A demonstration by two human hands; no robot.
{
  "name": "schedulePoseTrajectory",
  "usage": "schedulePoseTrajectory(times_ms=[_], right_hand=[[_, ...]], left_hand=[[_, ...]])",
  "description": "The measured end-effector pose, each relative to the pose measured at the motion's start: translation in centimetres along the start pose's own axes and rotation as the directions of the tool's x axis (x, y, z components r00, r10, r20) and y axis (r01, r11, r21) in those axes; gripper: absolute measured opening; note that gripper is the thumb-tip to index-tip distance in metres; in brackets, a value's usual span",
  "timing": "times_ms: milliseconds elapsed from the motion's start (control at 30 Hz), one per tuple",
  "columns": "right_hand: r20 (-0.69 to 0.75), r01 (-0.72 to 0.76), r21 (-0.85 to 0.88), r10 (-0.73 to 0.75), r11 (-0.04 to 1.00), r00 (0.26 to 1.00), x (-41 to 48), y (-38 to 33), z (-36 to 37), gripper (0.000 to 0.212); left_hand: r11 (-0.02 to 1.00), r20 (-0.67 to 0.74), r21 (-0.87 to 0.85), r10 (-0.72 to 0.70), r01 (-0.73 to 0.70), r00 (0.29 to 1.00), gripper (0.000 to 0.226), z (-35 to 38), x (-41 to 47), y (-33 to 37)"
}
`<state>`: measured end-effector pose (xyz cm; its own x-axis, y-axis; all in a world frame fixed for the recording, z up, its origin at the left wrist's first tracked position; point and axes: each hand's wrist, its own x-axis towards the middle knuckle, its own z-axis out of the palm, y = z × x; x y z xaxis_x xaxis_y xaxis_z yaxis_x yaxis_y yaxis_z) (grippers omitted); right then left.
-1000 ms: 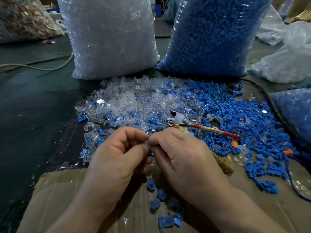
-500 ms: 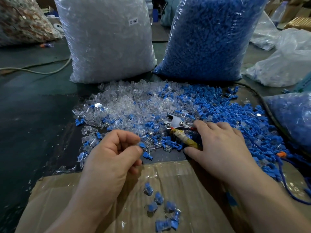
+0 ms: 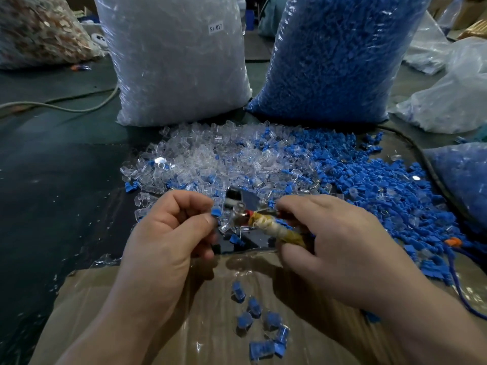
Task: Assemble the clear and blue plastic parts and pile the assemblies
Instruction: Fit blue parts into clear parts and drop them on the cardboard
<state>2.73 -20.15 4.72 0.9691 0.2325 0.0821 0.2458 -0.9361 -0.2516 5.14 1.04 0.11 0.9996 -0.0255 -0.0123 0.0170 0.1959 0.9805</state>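
My left hand (image 3: 171, 233) pinches a small clear-and-blue assembly (image 3: 216, 213) between thumb and forefinger. My right hand (image 3: 340, 241) grips the wrapped handle of a pair of pliers (image 3: 266, 222), whose metal jaws (image 3: 241, 202) are lifted just right of the assembly. Behind the hands lie a heap of loose clear parts (image 3: 210, 156) and a heap of loose blue parts (image 3: 369, 175). Several finished assemblies (image 3: 261, 327) are scattered on the cardboard sheet (image 3: 131, 312) near me.
Two tall sacks stand at the back: one of clear parts (image 3: 176, 61), one of blue parts (image 3: 334, 56). More plastic bags (image 3: 453, 93) crowd the right side. A cable (image 3: 66, 108) crosses the dark floor (image 3: 52, 180) on the left. A blue cord (image 3: 458, 291) trails at right.
My hands parted after working together; the right hand reached to the pliers lying in the heap and has lifted them toward the assembly in my left hand.
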Motion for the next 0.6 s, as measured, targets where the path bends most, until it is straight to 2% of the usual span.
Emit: schedulePoseTrajectory(times_ms=[67,200,367,600], right_hand=[[0.024,0.015,-0.001,-0.015,1.000,1.000,0.13,0.22,-0.05,0.057],[0.050,0.046,0.012,-0.047,0.999,0.998,0.16,0.24,0.17,0.059],[0.016,0.045,0.086,-0.046,0.995,0.999,0.13,0.42,0.41,0.063],[0.002,0.080,0.110,-0.081,0.991,0.997,0.22,0.02,0.69,0.053]], left_hand=[[0.999,-0.009,0.034,0.040,-0.039,0.999,0.031,0.06,0.04,0.06],[0.998,0.014,0.019,0.066,-0.066,0.998,0.017,-0.01,-0.11,0.53],[0.995,0.021,0.061,0.076,-0.077,0.997,0.019,-0.20,0.11,0.51],[0.998,0.022,0.026,0.063,-0.064,0.998,0.016,0.12,-0.15,0.19]])
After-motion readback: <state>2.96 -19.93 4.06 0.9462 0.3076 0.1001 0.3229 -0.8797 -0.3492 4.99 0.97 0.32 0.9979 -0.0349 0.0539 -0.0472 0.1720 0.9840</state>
